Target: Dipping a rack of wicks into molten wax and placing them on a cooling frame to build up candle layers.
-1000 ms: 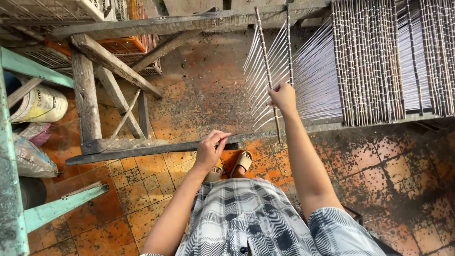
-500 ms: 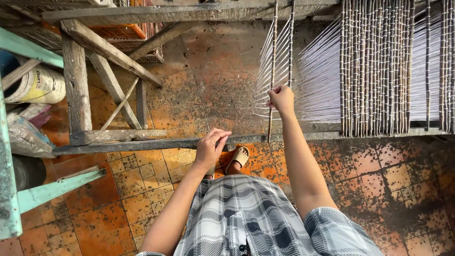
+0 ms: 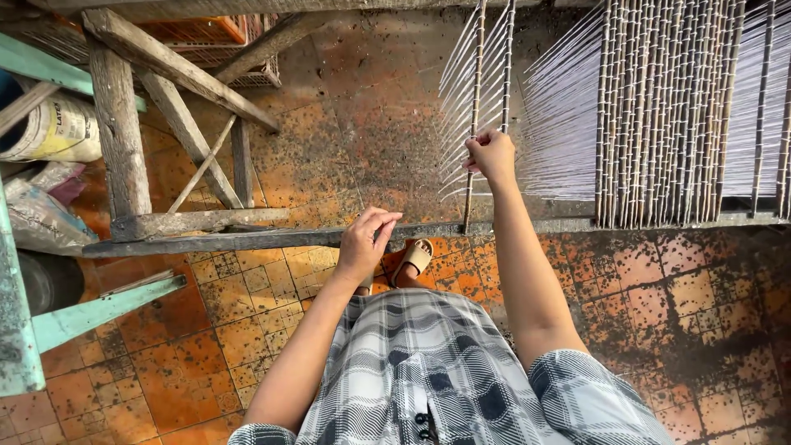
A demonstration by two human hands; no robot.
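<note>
The right hand [image 3: 492,155] is gripping a thin rod [image 3: 474,124] among white threads [image 3: 560,132] at the frame's left end; the left hand [image 3: 367,243] is hovering loosely curled, empty. Many rods [image 3: 659,115] already standing rightward.

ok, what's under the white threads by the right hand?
Under the white threads lies stained tiled floor, seen through the gaps near the right hand. Further right, the dense bamboo sticks and threads cover the floor.
</note>
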